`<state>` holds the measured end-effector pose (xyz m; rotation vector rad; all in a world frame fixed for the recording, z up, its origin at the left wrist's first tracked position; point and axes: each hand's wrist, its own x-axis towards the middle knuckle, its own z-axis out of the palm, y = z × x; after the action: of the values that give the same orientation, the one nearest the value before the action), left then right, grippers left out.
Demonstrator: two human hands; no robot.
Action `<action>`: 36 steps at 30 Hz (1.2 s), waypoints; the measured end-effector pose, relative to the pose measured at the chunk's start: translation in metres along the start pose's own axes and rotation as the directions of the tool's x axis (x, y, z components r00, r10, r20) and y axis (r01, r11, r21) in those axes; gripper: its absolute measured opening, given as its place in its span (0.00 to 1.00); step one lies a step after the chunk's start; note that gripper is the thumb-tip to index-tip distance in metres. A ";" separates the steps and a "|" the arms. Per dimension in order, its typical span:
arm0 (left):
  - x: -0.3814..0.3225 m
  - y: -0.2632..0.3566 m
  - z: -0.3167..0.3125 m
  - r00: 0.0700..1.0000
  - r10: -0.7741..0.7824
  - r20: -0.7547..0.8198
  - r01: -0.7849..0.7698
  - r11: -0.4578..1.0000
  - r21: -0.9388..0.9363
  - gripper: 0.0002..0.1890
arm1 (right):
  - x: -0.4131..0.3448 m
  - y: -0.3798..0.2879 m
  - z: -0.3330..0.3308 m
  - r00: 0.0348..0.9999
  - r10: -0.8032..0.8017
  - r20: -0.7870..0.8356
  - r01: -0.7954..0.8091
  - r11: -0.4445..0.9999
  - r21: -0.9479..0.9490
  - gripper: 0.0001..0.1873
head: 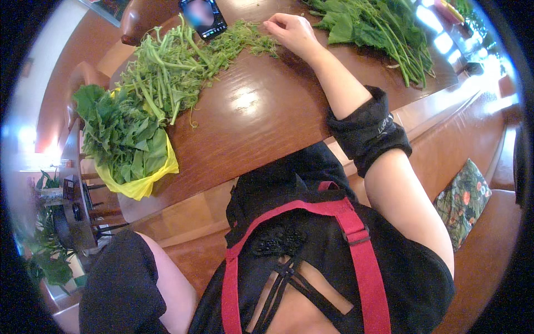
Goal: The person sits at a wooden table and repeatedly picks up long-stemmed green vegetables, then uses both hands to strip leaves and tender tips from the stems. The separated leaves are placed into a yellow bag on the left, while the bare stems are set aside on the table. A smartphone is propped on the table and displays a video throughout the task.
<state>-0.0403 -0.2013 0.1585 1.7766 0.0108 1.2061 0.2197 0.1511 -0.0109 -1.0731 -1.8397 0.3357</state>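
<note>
My right hand, its fingers loosely curled, is over the far part of a brown wooden table. Its fingertips are beside the right end of a pile of thin curly green tendrils; whether they grip anything cannot be made out. Thicker pale green stems lie heaped left of the tendrils. To the right of my hand rests a bunch of leafy greens with long stalks. A yellow plastic bag full of green leaves stands at the table's left corner. My left hand is out of view.
A smartphone with a lit screen is at the table's far side, touching the pile. A brown padded bench with a floral cushion runs along the right. Chairs and potted plants stand at the left.
</note>
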 end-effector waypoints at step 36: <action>-0.035 0.010 0.025 0.968 0.209 -0.136 -0.208 0.978 0.022 0.03 | -0.066 0.099 -0.278 0.812 0.476 -0.336 -0.578 0.733 -0.358 0.18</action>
<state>-0.0452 -0.2410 0.1391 1.7298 -0.0938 1.4799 0.5138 0.0981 0.0318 -1.8955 -1.3985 0.1055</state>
